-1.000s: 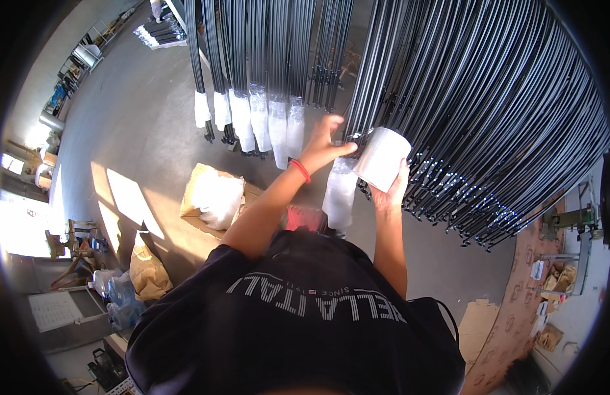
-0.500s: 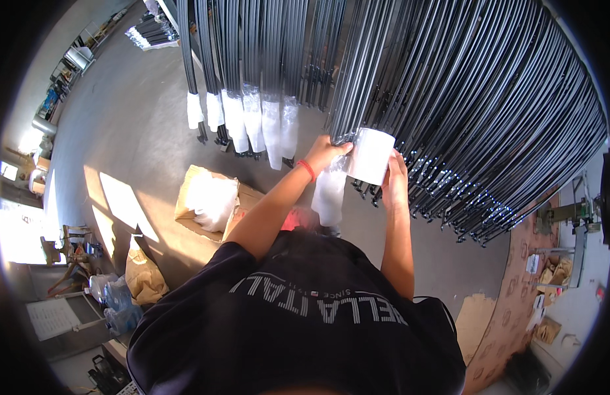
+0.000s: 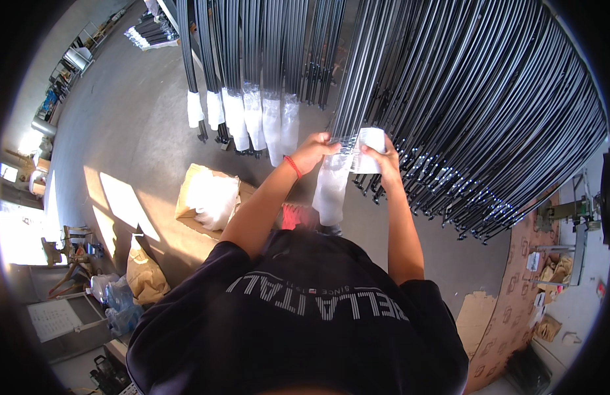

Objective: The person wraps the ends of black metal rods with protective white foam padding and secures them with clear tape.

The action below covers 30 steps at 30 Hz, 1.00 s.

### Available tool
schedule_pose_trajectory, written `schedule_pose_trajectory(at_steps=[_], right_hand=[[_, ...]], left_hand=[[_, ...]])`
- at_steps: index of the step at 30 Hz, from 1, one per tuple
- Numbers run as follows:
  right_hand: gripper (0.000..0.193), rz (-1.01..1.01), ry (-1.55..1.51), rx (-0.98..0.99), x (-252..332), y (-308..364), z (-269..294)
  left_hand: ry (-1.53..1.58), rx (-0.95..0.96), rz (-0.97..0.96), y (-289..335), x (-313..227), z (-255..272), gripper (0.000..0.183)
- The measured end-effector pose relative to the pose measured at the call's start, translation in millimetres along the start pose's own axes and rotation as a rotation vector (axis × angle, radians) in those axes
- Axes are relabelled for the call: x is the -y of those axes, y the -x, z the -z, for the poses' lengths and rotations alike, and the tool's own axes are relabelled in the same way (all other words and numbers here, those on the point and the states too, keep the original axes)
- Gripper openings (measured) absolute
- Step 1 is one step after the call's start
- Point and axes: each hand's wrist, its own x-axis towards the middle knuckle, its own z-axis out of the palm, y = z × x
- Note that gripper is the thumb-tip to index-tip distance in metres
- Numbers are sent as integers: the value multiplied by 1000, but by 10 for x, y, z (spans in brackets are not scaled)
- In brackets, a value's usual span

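Observation:
A bundle of thin black rods (image 3: 353, 99) hangs in front of me, a white plastic sleeve (image 3: 330, 194) covering its lower end. Clear film (image 3: 345, 143) crosses the bundle just above the sleeve. My left hand (image 3: 310, 153) is closed at the bundle's left side, thumb and fingers against the wrapped part; its far fingers are hidden. My right hand (image 3: 388, 160) grips a roll of clear wrapping film (image 3: 371, 139) at the bundle's right side, thumb across the roll's front. A red bracelet (image 3: 292, 166) circles my left wrist.
Several sleeved rod bundles (image 3: 271, 125) hang at the left. A dense row of bare black rods (image 3: 476, 125) fills the right. An open cardboard box (image 3: 188, 192) with white plastic stands on the floor at left, with a brown sack (image 3: 146, 276) nearer me.
The film roll has turned and shifted slightly right and up, and my right thumb now lies over its front. My left hand has moved slightly left. Film across the bundle shows more plainly.

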Motion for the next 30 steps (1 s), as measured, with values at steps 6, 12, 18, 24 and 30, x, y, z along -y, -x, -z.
schedule_pose_trajectory(at_steps=[6,12,18,24,30], right_hand=[[56,-78,-305,364,-654,-316,-280],[42,-287,-504,509,-809,-387,-547],[42,-249,-449,507,-577,-378,-566],[35,-359,-538,500,-849,-532,-561],[25,150,-586,-36,-365,320,-797]], left_hand=[[-97,43,16,-81,-46,22,17],[-774,214,-103,-134,-400,166,22],[-1181,-279,-479,218,-340,220,66],[-57,8,34,253,388,498,84],[148,-53,-143,308,429,385,79]])
